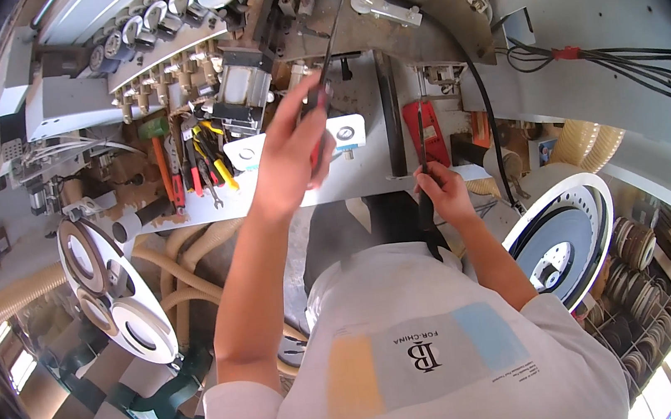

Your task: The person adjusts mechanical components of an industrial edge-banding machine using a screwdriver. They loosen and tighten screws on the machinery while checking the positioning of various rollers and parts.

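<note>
My left hand [292, 149] is closed round the red and black handle of a long screwdriver-like tool [331, 42]. Its thin dark shaft slants up toward a bright metal lever arm [384, 7] at the far side; whether the tip touches it, I cannot tell. Motion slightly blurs this hand. Lower on the right, my right hand [444, 190] grips a second thin tool by its black handle [425, 212], shaft pointing away from me; its kind is not clear. Beyond that hand lies a red case [425, 133]. A white plate with round holes [348, 132] sits behind my left hand.
Left of my hand lie a green-headed hammer [154, 129], pliers with yellow handles [224, 173] and other tools. Pneumatic fittings [161, 88] line the machine behind them. A black cable [483, 99] hangs at right. Round discs [562, 244] and a white belt guard [115, 287] flank me.
</note>
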`<state>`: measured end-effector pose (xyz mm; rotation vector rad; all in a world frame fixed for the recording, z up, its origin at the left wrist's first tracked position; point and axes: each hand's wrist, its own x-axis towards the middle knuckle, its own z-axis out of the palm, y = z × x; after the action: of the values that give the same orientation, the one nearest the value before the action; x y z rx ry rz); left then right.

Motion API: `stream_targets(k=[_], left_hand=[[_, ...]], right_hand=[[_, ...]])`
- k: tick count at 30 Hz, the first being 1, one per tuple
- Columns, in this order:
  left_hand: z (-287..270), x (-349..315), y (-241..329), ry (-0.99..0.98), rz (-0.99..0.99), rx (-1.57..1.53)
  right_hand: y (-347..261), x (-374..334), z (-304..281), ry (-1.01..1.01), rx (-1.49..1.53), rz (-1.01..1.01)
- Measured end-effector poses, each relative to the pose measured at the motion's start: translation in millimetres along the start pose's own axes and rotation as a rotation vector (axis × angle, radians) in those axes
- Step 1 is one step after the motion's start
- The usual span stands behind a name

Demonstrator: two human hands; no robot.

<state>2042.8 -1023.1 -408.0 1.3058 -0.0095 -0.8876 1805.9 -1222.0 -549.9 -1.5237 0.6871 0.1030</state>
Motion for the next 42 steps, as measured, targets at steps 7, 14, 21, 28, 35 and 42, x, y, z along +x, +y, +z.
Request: stream_targets(k=[7,14,21,28,35,42], left_hand=[[-42,-89,-45,-0.143,-0.032,-0.056],[-56,-133,-79,-0.203,-0.031,-0.065],[-60,-170,-84,-0.190,-0.193,-0.144],[-80,-184,-77,-0.132,-0.230,-0.186],[-98,-186,-79,-0.141,-0.189,-0.060],[-112,-186,-80,-0.171,-0.134,-0.020]], right_hand=[[-61,12,-4,-0.106,0.426,-0.019],[-153,14,36,-0.005,0.233,-0.053],[-189,17,83,-0.160,0.232,-0.341],[-186,11,108,-0.186,0.239,-0.399],[-184,-3,135,-0.035,0.278,-0.412],[-183,-11,146,0.055,0.218,-0.353]])
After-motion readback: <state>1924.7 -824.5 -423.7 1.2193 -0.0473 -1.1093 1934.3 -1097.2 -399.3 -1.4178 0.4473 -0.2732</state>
